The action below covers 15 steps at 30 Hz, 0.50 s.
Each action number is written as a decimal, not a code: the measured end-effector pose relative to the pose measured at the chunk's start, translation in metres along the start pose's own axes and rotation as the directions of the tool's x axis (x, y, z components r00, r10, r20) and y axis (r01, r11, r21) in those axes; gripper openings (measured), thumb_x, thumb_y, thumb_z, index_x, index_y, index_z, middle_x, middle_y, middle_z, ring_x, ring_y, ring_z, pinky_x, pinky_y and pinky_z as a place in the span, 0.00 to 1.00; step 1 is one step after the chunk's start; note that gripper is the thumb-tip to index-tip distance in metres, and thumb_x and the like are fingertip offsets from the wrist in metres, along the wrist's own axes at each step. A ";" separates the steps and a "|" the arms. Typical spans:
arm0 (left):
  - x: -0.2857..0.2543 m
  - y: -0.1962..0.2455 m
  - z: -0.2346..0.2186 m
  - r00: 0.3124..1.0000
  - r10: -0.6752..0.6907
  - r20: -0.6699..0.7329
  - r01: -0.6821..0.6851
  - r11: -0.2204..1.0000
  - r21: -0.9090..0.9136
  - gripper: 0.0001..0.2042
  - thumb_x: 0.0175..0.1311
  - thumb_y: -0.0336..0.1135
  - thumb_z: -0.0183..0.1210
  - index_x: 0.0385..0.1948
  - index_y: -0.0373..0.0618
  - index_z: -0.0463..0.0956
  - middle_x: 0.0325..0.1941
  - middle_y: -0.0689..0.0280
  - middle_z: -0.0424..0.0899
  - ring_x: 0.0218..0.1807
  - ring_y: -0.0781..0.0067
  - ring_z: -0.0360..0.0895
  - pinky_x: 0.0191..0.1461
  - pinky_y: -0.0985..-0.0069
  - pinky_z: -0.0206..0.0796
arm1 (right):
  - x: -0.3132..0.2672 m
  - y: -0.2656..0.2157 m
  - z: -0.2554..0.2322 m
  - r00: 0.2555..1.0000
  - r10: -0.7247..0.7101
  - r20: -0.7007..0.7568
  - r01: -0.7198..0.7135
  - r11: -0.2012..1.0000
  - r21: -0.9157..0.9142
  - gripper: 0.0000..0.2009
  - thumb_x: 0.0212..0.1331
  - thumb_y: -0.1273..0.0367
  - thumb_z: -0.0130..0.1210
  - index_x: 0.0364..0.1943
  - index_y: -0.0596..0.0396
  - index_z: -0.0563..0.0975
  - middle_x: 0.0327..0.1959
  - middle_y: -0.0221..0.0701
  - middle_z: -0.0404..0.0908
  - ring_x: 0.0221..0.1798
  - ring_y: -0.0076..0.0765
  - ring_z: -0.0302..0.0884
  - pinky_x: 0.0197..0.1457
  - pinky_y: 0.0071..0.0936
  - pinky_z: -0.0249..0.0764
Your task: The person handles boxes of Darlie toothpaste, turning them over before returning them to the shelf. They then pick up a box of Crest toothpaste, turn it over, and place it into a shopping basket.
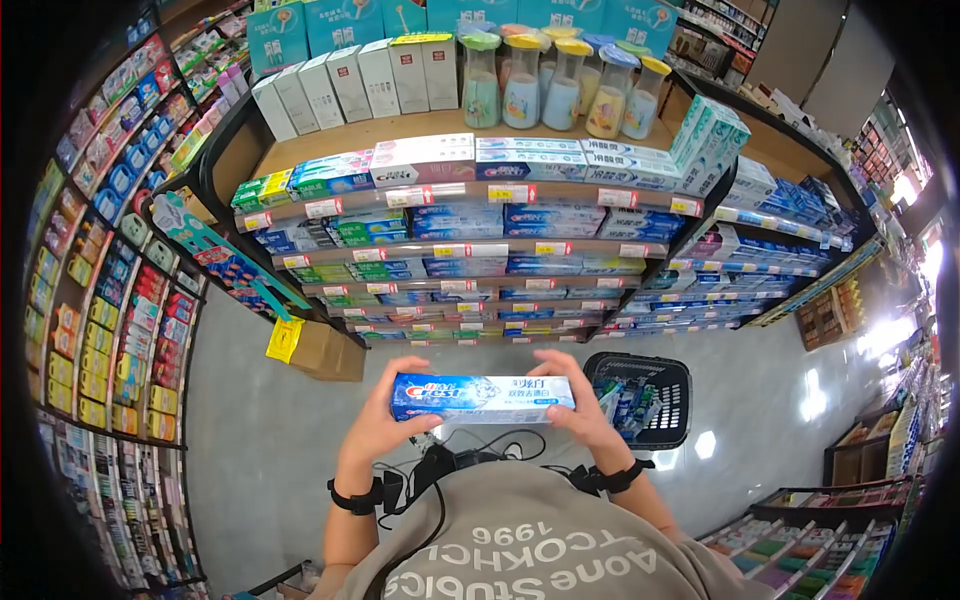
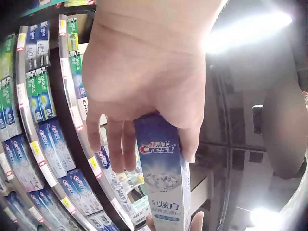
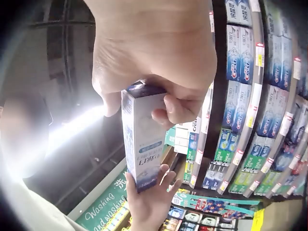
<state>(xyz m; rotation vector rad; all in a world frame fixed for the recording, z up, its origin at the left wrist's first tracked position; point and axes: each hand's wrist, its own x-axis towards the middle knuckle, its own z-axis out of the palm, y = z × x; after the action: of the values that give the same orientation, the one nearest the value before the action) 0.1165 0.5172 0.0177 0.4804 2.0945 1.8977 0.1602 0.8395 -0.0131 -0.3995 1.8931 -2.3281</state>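
Note:
A blue and white Crest toothpaste box (image 1: pixel 482 398) lies level between both hands in front of the person's chest. The left hand (image 1: pixel 388 412) grips its left end, thumb along the near side. At the other end the right hand (image 1: pixel 574 404) holds it, thumb on the near lower edge. In the left wrist view the box's printed face (image 2: pixel 161 168) points at the camera, with the left hand (image 2: pixel 144 82) around its top end. The right wrist view shows a white side of the box (image 3: pixel 147 134), the right hand (image 3: pixel 159 67) curled over its end.
Shelves of toothpaste boxes (image 1: pixel 470 220) stand ahead, with cups or bottles with coloured lids (image 1: pixel 525 85) on top. A black shopping basket (image 1: pixel 675 400) holding several packages sits on the floor at the right. A cardboard box (image 1: pixel 325 350) stands at the left.

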 end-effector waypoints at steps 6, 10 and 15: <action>-0.011 -0.004 0.024 0.996 0.088 -0.012 -0.088 0.995 0.051 0.35 0.47 0.29 0.81 0.58 0.47 0.71 0.50 0.66 0.80 0.50 0.78 0.79 0.54 0.76 0.74 | -0.024 0.001 -0.016 1.000 -0.005 0.016 0.005 1.000 -0.002 0.39 0.57 0.63 0.69 0.73 0.54 0.64 0.54 0.32 0.77 0.54 0.27 0.75 0.55 0.26 0.74; -0.016 -0.002 0.018 0.986 0.158 -0.054 -0.157 0.987 0.022 0.32 0.45 0.28 0.82 0.52 0.44 0.72 0.48 0.68 0.80 0.50 0.79 0.78 0.53 0.76 0.74 | -0.022 -0.057 -0.017 0.965 -0.255 0.069 0.251 0.804 -0.539 0.32 0.51 0.68 0.73 0.64 0.54 0.75 0.60 0.38 0.78 0.59 0.39 0.77 0.61 0.34 0.74; -0.012 0.012 0.013 0.964 0.210 -0.164 -0.212 0.977 0.003 0.32 0.44 0.31 0.82 0.52 0.43 0.73 0.47 0.69 0.79 0.49 0.80 0.77 0.55 0.77 0.71 | -0.110 -0.195 -0.018 0.902 -0.395 0.172 0.310 0.319 -0.896 0.12 0.50 0.63 0.69 0.32 0.53 0.81 0.32 0.33 0.84 0.33 0.38 0.80 0.35 0.34 0.73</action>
<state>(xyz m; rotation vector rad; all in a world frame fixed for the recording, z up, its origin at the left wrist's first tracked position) 0.1331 0.5253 0.0277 0.5842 2.2064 2.1357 0.2758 0.9264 0.1586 -0.8924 3.2828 -1.1079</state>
